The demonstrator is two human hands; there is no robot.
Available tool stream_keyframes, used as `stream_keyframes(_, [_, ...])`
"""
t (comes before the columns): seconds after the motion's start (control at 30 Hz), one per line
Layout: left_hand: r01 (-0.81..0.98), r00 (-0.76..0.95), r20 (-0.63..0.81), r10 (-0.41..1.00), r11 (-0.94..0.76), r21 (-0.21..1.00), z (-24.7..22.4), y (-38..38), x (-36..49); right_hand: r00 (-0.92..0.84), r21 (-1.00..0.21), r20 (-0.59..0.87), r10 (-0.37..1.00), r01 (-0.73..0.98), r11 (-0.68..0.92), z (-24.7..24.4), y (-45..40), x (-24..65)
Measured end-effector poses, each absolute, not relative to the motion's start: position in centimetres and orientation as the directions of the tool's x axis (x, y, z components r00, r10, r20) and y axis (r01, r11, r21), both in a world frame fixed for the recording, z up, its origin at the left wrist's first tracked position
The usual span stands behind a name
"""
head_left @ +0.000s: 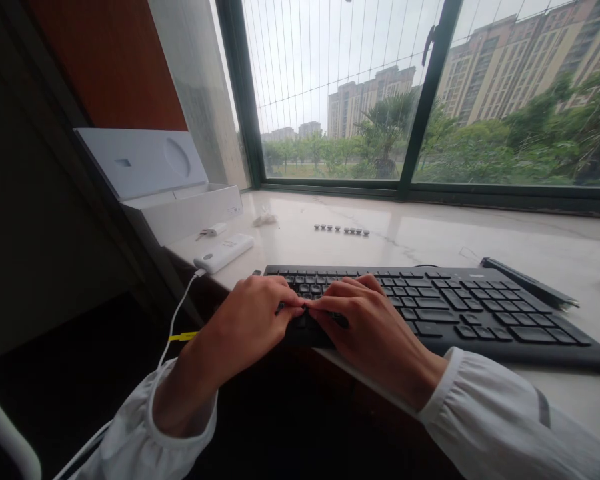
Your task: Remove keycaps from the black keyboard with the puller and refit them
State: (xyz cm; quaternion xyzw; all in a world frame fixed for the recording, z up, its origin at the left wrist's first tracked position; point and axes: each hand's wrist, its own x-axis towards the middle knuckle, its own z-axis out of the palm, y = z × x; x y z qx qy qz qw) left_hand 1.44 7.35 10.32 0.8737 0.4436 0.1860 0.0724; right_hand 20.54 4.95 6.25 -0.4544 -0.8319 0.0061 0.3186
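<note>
A black keyboard point(430, 330) lies along the front of the white marble-look ledge. Over its left part, the fingertips of my two hands meet. My left hand point(257, 317) is closed, thumb and forefinger pinched at a small dark keycap point(305, 309). From the other side my right hand point(367, 320) bends over the keys, its fingers also closed at that keycap. Most of the keycap is covered by my fingertips, so I cannot tell whether it sits on the keyboard or is loose. Farther back, several small dark keycaps point(341, 230) stand in a row on the ledge.
An open white box point(180, 213) stands at the left. Near it lie a white power bank point(225, 253) with a white cable point(177, 310), a small white plug point(215, 230) and a crumpled clear wrapper point(265, 218). A dark folded object point(530, 283) lies behind the keyboard's right end.
</note>
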Motion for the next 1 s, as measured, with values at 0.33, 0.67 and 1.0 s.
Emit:
stream_keyframes(0.33, [0.829,0.487,0.338,0.805,-0.548,0.110,6.9,3.9,1.1,-0.543,-0.030,0.594,0.594,0.723,0.690,6.2,4.8,20.2])
stream_keyframes(0.67, [0.820,0.430,0.359,0.828,-0.525,0.228,6.7,4.6,0.9,-0.568,-0.036,0.571,0.592,0.704,0.709,5.9,5.0,20.3])
stream_keyframes(1.0, [0.841,0.345,0.424,0.837,-0.476,0.256,5.9,5.3,1.2,-0.522,-0.181,0.562,0.642,0.680,0.711,5.4,5.3,20.3])
